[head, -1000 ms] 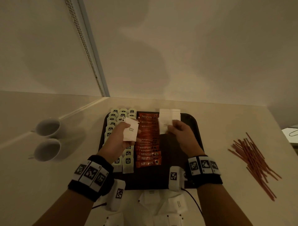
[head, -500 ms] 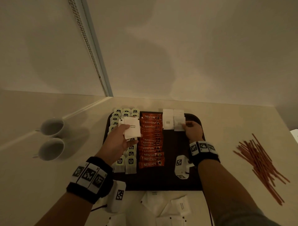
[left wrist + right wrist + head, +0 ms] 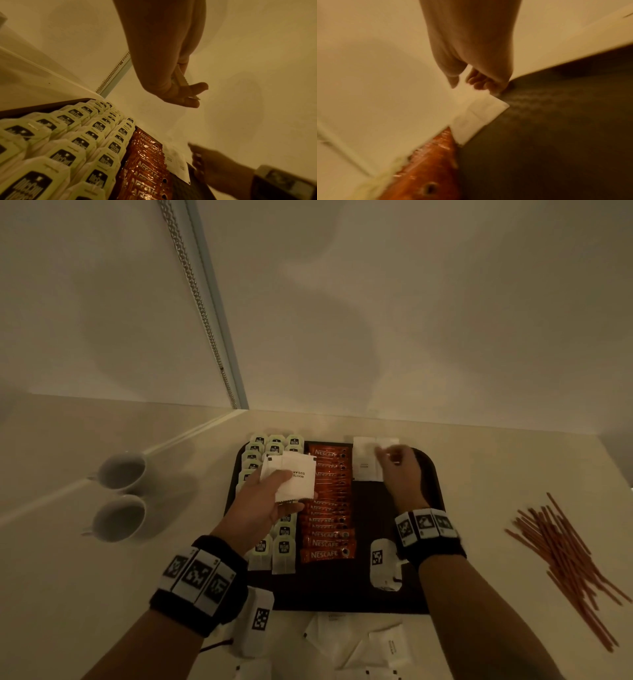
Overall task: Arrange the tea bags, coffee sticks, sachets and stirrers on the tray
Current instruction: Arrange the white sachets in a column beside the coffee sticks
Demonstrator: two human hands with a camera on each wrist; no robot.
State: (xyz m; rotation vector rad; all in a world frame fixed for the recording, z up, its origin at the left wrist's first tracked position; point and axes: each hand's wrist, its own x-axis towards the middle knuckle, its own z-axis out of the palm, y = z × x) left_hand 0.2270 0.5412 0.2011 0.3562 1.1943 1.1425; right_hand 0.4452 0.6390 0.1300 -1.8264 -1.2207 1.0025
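A dark tray [image 3: 342, 587] holds columns of tea bags [image 3: 253, 460] on its left and a column of orange coffee sticks [image 3: 329, 535] in the middle. Two white sachets [image 3: 364, 463] lie at its far right. My left hand [image 3: 274, 484] hovers over the tea bags and grips a small stack of white sugar sachets [image 3: 296, 477]. My right hand [image 3: 390, 460] is blurred over the right-hand placed sachet. In the right wrist view its fingertips [image 3: 481, 83] come down by the sachet [image 3: 477, 119], with the thumb apart. Red stirrers [image 3: 561, 559] lie loose on the table.
Two white cups [image 3: 121, 470] stand left of the tray. Several loose sachets [image 3: 376, 645] lie on the table in front of the tray's near edge. The wall rises close behind the tray. The tray's right half [image 3: 556, 135] is bare.
My right hand carried a sachet to the tray's far right beside the first one and has shifted slightly left over it. The left hand stayed over the tea bags with its stack.
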